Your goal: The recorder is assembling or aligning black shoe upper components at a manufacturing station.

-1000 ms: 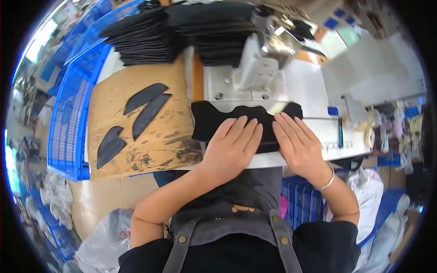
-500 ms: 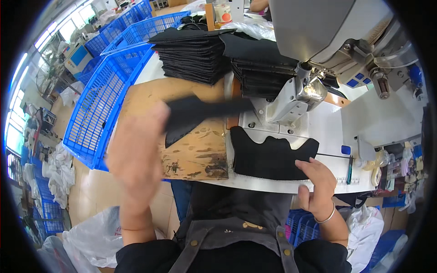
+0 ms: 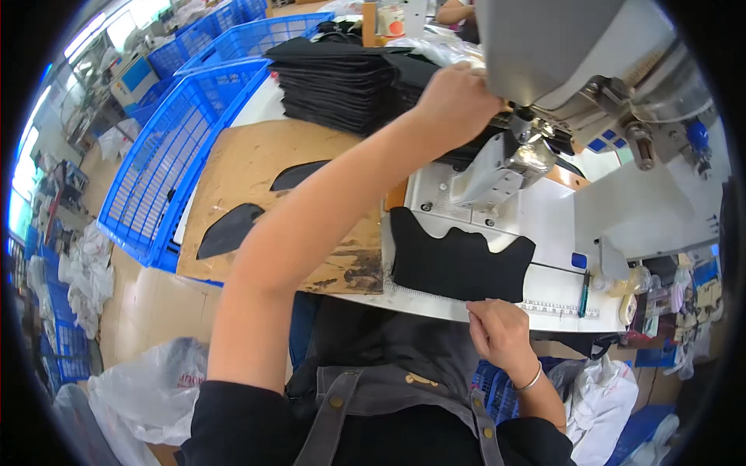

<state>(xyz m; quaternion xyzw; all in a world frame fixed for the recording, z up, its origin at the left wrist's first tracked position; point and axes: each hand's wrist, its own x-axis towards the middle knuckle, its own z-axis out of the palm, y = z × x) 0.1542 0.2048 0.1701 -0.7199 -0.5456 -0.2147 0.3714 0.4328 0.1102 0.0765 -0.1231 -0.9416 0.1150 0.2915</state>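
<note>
A black fabric panel with a notched far edge lies flat on the white table by the machine's base. At its near edge my right hand rests with curled fingers, and I see nothing in them. My left arm stretches across the brown board, and my left hand reaches to the right-hand pile beside the machine head. Its fingertips are partly hidden there, so their grip does not show. Two small curved black pieces lie on the board, one near piece and one far piece partly behind my forearm.
The sewing machine stands over the right side. A tall stack of black fabric is at the back. A blue basket flanks the brown board. A ruler strip and a green pen-like tool lie at the front right.
My left hand has swung from above the board to the far pile; the dark piece it carried is no longer in it. My right hand has slid off the panel toward me.
</note>
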